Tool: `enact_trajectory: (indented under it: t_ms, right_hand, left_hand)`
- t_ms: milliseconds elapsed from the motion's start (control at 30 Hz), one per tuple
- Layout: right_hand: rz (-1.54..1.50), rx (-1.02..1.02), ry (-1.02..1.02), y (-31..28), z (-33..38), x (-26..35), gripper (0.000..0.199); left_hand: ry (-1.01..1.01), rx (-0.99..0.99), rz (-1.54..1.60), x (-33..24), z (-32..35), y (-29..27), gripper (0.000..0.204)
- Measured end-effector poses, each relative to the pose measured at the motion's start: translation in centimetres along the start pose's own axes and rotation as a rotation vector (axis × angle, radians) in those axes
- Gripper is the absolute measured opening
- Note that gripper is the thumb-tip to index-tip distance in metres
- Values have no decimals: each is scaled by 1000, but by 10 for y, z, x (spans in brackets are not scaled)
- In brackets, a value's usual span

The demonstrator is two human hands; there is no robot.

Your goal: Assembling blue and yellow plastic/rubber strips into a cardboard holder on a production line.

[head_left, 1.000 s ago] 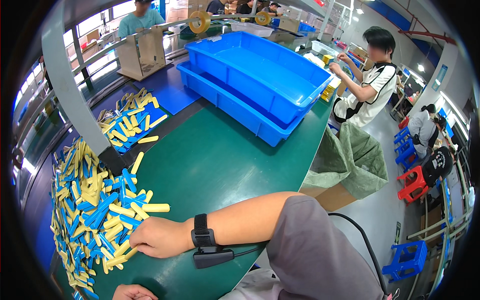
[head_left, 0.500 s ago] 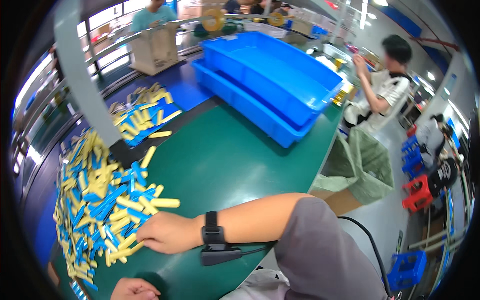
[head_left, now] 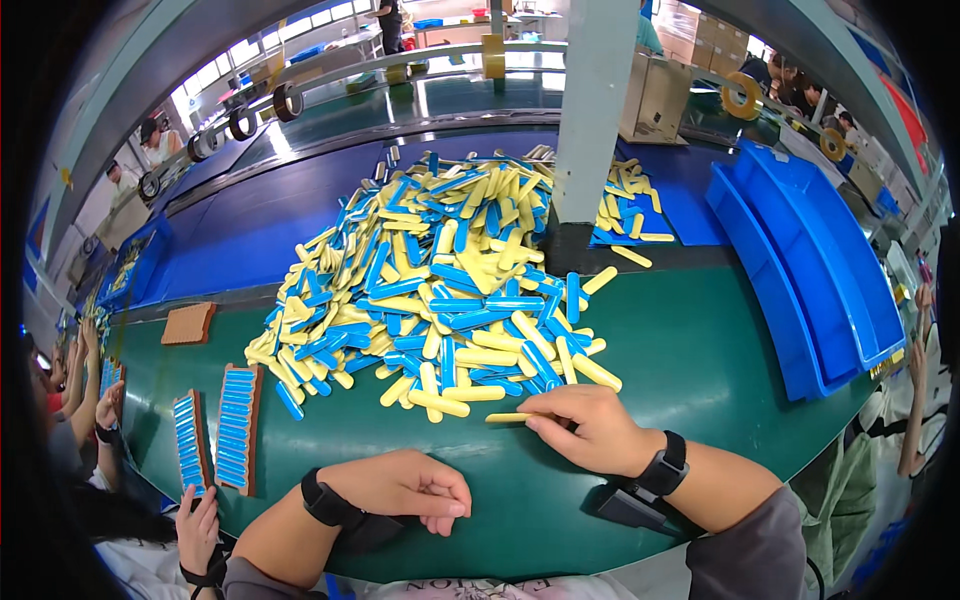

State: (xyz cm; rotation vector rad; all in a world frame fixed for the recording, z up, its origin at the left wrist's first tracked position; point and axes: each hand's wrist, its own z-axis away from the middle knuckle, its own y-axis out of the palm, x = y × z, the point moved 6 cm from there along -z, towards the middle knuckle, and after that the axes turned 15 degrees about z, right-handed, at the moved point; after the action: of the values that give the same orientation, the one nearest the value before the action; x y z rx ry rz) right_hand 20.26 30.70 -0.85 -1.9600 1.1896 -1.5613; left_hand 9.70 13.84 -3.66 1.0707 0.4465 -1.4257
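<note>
A big heap of flat, round-ended strips, yellow on one face and blue on the other, lies on the green tabletop. My right hand is closed in a pinch at the heap's near edge. Between its thumb and fingers is one such strip, yellow side showing, held nearly level and pointing left. My left hand rests low over the table, nearer to me, its fingers loosely curled with nothing seen in them. Both wrists wear black straps.
Two stacked blue bins stand at right. A grey post rises behind the heap. To the left, two brown holders with blue strips in rows lie near a co-worker's hand, and a bare brown block sits farther back.
My view has swung left, bringing the whole heap and the brown holders in. My right hand, earlier at the heap's edge, now shows a strip in its pinch. More of my left hand shows.
</note>
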Motion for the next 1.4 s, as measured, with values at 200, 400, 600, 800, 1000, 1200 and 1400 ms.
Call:
enact_trajectory:
  t_ms: [200,400,600,800,1000,1200,1400]
  right_hand:
    - [34,-55,-43,-3,0,-2,13]
    - [31,-54,-37,-3,-1,-1,13]
    - [6,-13,10,-2,0,0,14]
    - [7,-24,31,-1,2,-2,14]
    - [10,-6,48,-1,1,-4,14]
    - [15,-12,27,-1,1,-2,14]
    - [1,-6,60,2,2,-7,14]
  left_hand:
    - [-3,18,26,-1,-3,0,20]
    - [7,28,24,0,-4,-1,20]
    - [18,29,36,2,-3,-1,19]
    - [20,31,5,0,-4,0,20]
    - [28,27,-31,0,-5,0,21]
    - [209,-278,-252,-27,28,-26,17]
    - [137,-1322,-766,-41,121,-65,20]
